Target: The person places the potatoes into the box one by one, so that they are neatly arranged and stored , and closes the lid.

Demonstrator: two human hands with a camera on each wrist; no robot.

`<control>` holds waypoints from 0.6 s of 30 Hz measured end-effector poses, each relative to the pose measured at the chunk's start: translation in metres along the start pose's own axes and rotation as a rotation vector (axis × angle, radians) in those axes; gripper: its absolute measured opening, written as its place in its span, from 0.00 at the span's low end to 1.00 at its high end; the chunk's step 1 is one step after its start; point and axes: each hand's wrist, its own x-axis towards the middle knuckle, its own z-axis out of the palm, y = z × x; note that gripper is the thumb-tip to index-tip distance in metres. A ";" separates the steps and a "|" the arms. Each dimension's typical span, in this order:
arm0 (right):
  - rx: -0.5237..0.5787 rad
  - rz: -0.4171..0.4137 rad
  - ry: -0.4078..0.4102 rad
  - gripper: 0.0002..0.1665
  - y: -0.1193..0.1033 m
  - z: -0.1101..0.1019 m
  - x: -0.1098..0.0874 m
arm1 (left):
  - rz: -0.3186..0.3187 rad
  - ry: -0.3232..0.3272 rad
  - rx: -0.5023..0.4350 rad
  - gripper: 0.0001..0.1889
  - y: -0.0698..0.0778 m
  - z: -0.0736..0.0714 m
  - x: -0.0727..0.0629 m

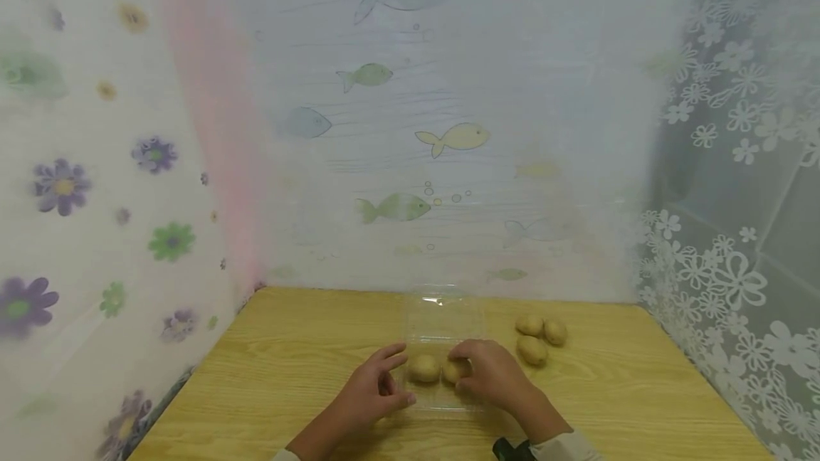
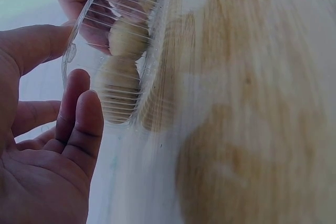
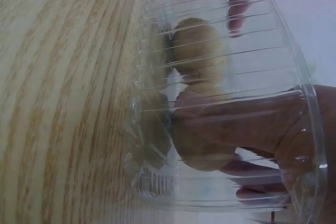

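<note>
A clear plastic clamshell container (image 1: 445, 404) lies on the table with its lid (image 1: 444, 315) raised at the back. Inside its base are two potatoes, a left one (image 1: 423, 368) and a right one (image 1: 453, 371). My right hand (image 1: 490, 374) reaches in over the right side and grips the right potato between thumb and fingers, as the right wrist view also shows through the ribbed wall. At the left rim (image 2: 68, 61), my left hand (image 1: 370, 388) keeps thumb and fingers spread, fingertips right at the edge, holding no potato.
Three more potatoes (image 1: 532, 351) sit in a group on the wooden table (image 1: 275, 368), right of the container. A dark object (image 1: 512, 449) is by the right wrist at the front edge. Patterned sheets (image 1: 448, 91) hang behind and along both sides.
</note>
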 end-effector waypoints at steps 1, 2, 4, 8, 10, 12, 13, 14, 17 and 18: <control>-0.003 0.000 0.001 0.25 0.000 0.000 0.001 | 0.000 0.000 -0.004 0.41 -0.001 -0.001 0.001; -0.003 0.001 0.002 0.25 0.000 0.001 0.002 | 0.000 0.000 -0.005 0.41 -0.002 -0.002 0.002; 0.000 0.005 0.002 0.24 -0.001 0.001 0.004 | 0.001 0.001 -0.008 0.41 -0.005 -0.003 0.004; -0.015 0.001 -0.009 0.23 -0.001 0.001 0.007 | 0.005 -0.005 -0.009 0.40 -0.011 -0.006 0.008; -0.041 -0.016 -0.022 0.21 0.000 0.001 0.009 | 0.009 -0.013 -0.010 0.41 -0.013 -0.008 0.009; -0.060 -0.034 -0.037 0.19 0.001 0.000 0.011 | 0.012 -0.020 -0.012 0.41 -0.015 -0.010 0.011; -0.061 -0.039 -0.043 0.18 0.001 0.000 0.012 | 0.014 -0.023 -0.012 0.41 -0.016 -0.011 0.012; -0.060 -0.042 -0.051 0.18 0.002 0.000 0.013 | 0.015 -0.026 -0.012 0.41 -0.016 -0.012 0.013; -0.027 -0.040 -0.067 0.17 0.002 -0.001 0.015 | 0.017 -0.030 -0.014 0.41 -0.018 -0.014 0.015; -0.013 -0.038 -0.071 0.17 0.001 -0.001 0.016 | 0.018 -0.032 -0.012 0.41 -0.019 -0.015 0.015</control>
